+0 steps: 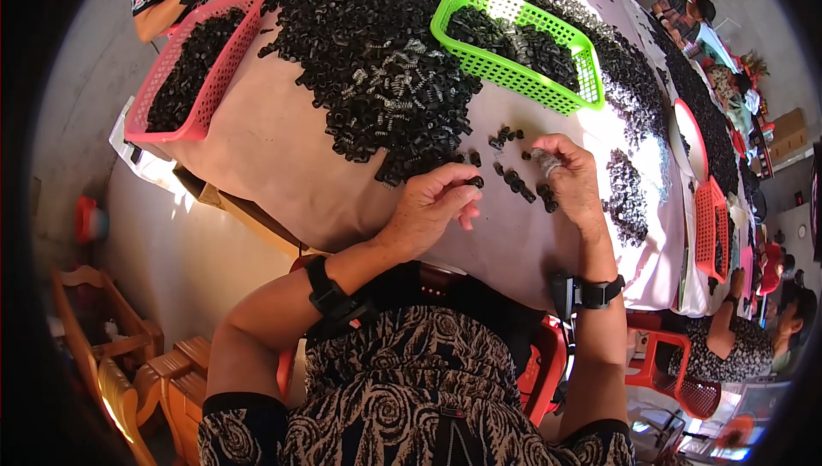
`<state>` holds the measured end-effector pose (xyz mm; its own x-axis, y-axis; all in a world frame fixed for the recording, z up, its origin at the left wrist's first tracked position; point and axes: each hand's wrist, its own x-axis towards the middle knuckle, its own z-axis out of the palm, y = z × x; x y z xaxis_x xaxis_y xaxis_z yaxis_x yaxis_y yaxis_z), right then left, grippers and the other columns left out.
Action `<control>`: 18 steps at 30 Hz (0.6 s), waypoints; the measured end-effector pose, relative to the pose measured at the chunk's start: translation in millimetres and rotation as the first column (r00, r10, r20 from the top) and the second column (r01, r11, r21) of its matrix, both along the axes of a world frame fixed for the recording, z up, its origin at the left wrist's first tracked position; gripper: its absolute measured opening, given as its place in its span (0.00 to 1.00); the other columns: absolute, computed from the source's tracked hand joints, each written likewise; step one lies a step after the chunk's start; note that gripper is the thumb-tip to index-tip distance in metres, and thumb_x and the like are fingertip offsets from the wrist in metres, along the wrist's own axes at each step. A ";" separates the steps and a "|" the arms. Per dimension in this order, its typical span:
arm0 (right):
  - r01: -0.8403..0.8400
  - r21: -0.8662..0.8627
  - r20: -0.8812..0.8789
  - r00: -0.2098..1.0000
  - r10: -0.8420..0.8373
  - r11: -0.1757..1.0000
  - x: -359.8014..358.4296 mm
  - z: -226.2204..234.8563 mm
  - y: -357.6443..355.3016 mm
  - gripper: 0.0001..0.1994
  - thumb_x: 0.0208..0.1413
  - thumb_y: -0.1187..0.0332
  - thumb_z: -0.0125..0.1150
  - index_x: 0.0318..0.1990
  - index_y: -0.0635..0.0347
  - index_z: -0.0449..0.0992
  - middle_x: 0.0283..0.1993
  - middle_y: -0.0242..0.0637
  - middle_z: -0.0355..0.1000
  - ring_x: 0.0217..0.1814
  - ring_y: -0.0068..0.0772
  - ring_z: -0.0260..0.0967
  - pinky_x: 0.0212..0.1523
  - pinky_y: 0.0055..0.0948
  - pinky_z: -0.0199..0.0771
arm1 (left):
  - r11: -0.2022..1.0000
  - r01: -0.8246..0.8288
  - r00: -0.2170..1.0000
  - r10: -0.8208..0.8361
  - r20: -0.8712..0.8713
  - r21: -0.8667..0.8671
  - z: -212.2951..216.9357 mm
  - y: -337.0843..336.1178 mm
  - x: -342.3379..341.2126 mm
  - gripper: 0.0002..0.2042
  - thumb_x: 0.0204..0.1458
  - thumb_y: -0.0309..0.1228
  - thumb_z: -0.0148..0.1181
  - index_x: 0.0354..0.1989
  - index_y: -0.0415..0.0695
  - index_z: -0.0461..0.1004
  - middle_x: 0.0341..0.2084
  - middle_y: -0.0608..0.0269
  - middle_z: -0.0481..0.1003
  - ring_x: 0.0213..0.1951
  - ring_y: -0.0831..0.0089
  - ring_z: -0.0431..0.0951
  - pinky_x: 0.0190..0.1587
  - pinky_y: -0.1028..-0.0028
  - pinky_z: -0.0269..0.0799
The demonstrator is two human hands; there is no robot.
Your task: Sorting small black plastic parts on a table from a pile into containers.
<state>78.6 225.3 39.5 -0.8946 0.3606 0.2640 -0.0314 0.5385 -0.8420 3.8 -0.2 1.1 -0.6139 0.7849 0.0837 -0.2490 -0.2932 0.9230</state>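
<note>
Right now, the small black part (476,182) sits at the fingertips of your left hand (431,209), pinched between thumb and finger just above the near side of the table. Your right hand (572,182) is curled around what looks like a clump of silvery springs (545,160); you seem to have it held, though the fingers hide how firmly. Between and just beyond your hands lie a few loose black pieces (515,182) on the pale cloth (458,254), some of them just below your right fingers. If your left pinch loosens or tilts, the part could slip and roll among them, since it is small and only its edge is gripped. The springs might tangle, or one might drop free, because so many seem bunched in one hand, and a stray coil would be hard to spot against the sunlit patch on your right. Farther out, the big heap of black parts (355,17) spreads across the table, with more loose springs (401,77) lying on top; a sleeve or wrist brushing its near edge could push pieces over your small group and mix them. Beyond your right hand stands the green basket (524,89), and at the left edge the pink basket (224,79), both filled with black parts; knocking either could spill its load.
</note>
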 end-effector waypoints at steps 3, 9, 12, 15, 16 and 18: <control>0.066 0.014 0.118 0.991 -0.067 0.998 5.5 6.0 4.9 0.10 0.49 0.85 0.53 0.37 0.64 0.75 0.33 0.29 0.73 0.33 0.17 0.67 0.36 0.17 0.68 | 1.000 -0.009 1.000 0.009 0.000 -0.002 -0.4 0.0 0.3 0.10 0.59 0.24 0.49 0.48 0.37 0.69 0.31 0.62 0.73 0.29 0.78 0.73 0.32 0.76 0.74; 0.013 0.028 0.152 0.988 -0.017 1.000 -0.9 9.2 -10.4 0.10 0.49 0.85 0.53 0.37 0.64 0.75 0.33 0.30 0.73 0.35 0.17 0.68 0.38 0.18 0.68 | 1.000 0.005 1.000 -0.005 0.009 -0.026 -1.2 0.4 -0.8 0.10 0.59 0.24 0.48 0.48 0.37 0.68 0.31 0.62 0.72 0.30 0.78 0.73 0.32 0.75 0.74; -0.048 -0.030 0.100 0.994 0.051 0.998 -3.4 9.4 -19.3 0.11 0.48 0.85 0.53 0.38 0.64 0.75 0.33 0.31 0.74 0.36 0.17 0.68 0.39 0.20 0.69 | 1.000 0.007 1.000 -0.006 0.023 -0.017 -1.1 -0.3 -1.0 0.10 0.59 0.24 0.49 0.48 0.37 0.69 0.31 0.62 0.72 0.30 0.78 0.73 0.32 0.76 0.74; -0.115 0.116 0.197 0.976 0.090 0.987 -1.0 18.6 -27.2 0.14 0.44 0.88 0.52 0.38 0.64 0.75 0.33 0.35 0.73 0.36 0.24 0.71 0.39 0.23 0.71 | 1.000 0.021 1.000 -0.021 0.023 -0.007 -0.7 0.2 -1.8 0.11 0.59 0.25 0.49 0.48 0.37 0.69 0.32 0.62 0.73 0.31 0.79 0.73 0.32 0.76 0.75; -0.167 0.237 0.153 0.979 0.133 0.957 -2.4 16.6 -27.9 0.15 0.41 0.88 0.53 0.38 0.64 0.75 0.34 0.37 0.73 0.38 0.30 0.71 0.40 0.27 0.71 | 1.000 0.025 1.000 -0.025 0.013 -0.008 -0.6 0.2 -1.6 0.11 0.59 0.25 0.50 0.48 0.36 0.69 0.32 0.62 0.73 0.31 0.79 0.73 0.32 0.76 0.75; -0.212 0.356 0.114 0.977 0.183 0.910 -5.2 15.4 -31.2 0.17 0.38 0.89 0.53 0.38 0.63 0.75 0.34 0.39 0.72 0.39 0.37 0.71 0.41 0.30 0.71 | 1.000 0.022 1.000 -0.022 0.009 -0.008 -2.6 0.2 -1.8 0.11 0.59 0.25 0.50 0.48 0.37 0.69 0.32 0.63 0.73 0.31 0.79 0.73 0.32 0.76 0.75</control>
